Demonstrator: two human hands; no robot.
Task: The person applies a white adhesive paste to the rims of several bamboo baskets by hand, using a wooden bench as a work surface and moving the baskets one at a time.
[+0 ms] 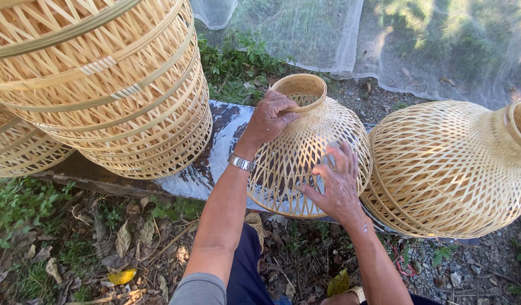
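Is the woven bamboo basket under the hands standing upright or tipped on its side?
Tipped: the bell-shaped woven bamboo basket lies sideways, its narrow ring away from the person.

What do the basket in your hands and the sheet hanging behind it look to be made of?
The basket under the left hand and right hand looks like split bamboo or cane: pale, unpainted strips in an open criss-cross weave, with a bound rim. The sheet looks like fine white mesh netting, since greenery shows through it.
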